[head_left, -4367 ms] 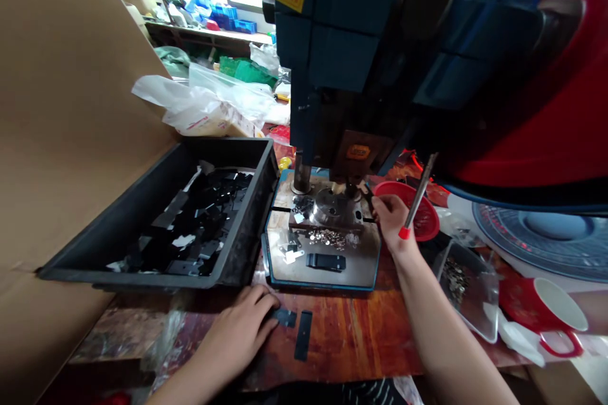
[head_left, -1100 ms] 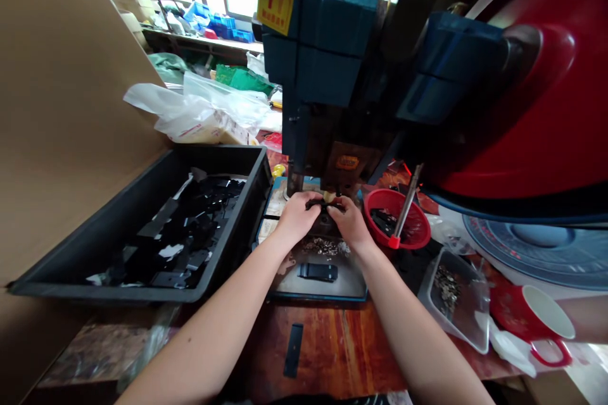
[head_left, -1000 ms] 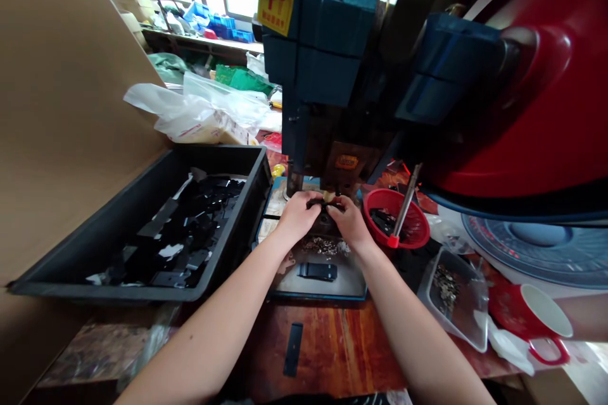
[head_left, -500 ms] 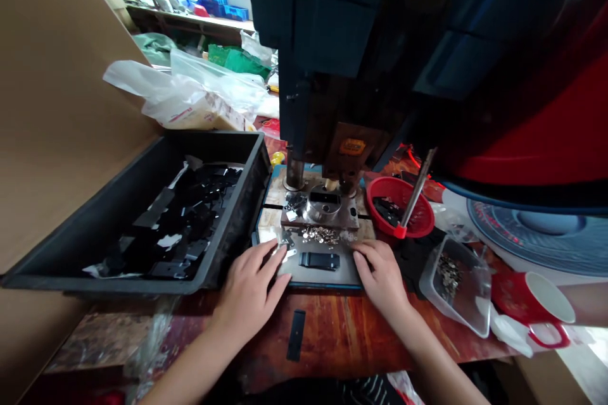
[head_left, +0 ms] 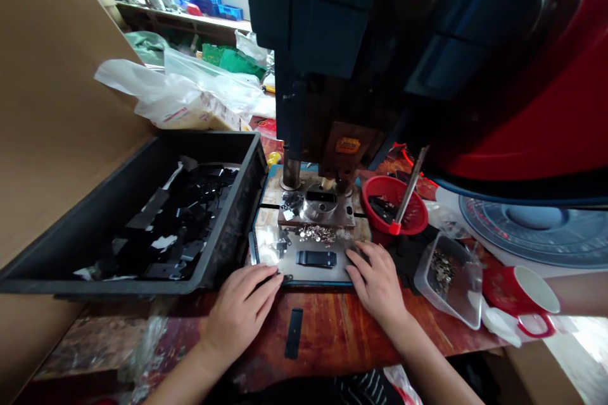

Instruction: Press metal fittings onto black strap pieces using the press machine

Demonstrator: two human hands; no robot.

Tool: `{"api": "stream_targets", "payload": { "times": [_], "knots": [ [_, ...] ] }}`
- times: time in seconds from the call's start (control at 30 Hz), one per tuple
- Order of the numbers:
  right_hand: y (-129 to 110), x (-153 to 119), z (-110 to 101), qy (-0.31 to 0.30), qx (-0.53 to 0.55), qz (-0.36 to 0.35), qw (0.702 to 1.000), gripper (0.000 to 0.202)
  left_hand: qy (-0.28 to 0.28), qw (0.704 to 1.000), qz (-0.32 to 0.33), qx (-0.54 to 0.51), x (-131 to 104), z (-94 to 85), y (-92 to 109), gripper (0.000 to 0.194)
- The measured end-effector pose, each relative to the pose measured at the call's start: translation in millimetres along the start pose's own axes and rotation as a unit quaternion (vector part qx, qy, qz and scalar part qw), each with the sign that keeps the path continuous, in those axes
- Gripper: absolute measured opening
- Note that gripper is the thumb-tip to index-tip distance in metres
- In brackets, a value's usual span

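Observation:
My left hand (head_left: 243, 307) is at the front left corner of the press's metal plate (head_left: 289, 271), its fingers closed on a small dark flat piece (head_left: 287, 278) that pokes out past the fingertips. At the plate's right edge rests my right hand (head_left: 379, 281), fingers apart and holding nothing. Between the hands lies a short stack of black strips (head_left: 316, 259). Behind it is a loose pile of small shiny metal parts (head_left: 317, 234), in front of the round steel die (head_left: 320, 204). One more black strip (head_left: 293, 333) lies on the wooden table nearer me.
A black tray (head_left: 223, 228) of dark flat pieces stands at left. The press (head_left: 308, 31) rises over the plate. To the right are a red basket (head_left: 418, 221), a clear tub (head_left: 427, 278) with metal parts and a red mug (head_left: 506, 288). Another person's arm (head_left: 579, 294) shows at far right.
My left hand has drawn back toward me from the small parts at the plate's left side, its fingers now closer together. My right hand stays by the plate's right edge. The view has shifted slightly.

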State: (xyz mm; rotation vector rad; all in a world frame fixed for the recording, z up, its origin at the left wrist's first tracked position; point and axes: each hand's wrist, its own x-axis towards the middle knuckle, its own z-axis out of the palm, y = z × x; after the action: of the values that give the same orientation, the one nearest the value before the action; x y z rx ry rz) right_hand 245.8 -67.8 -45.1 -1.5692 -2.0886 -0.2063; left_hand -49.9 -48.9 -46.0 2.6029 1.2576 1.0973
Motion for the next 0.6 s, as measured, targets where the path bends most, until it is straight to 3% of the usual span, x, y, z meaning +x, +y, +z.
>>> {"api": "stream_targets", "payload": {
  "times": [0.2, 0.4, 0.6],
  "knots": [
    [-4.2, -13.4, -2.4, 0.017, 0.016, -0.019, 1.000, 0.031, 0.035, 0.992, -0.085, -0.083, 17.0, 4.1, 4.4, 0.020],
    [-16.0, -20.9, -1.9, 0.028, 0.061, -0.045, 0.997, 0.026, 0.039, 0.954, -0.223, -0.195, 63.9, 9.8, 13.5, 0.019],
    [-26.1, -23.2, 1.5, 0.037, 0.050, -0.036, 0.997, 0.025, 0.042, 0.924, -0.258, -0.280, 91.5, 24.7, 13.8, 0.020]
  ]
}}
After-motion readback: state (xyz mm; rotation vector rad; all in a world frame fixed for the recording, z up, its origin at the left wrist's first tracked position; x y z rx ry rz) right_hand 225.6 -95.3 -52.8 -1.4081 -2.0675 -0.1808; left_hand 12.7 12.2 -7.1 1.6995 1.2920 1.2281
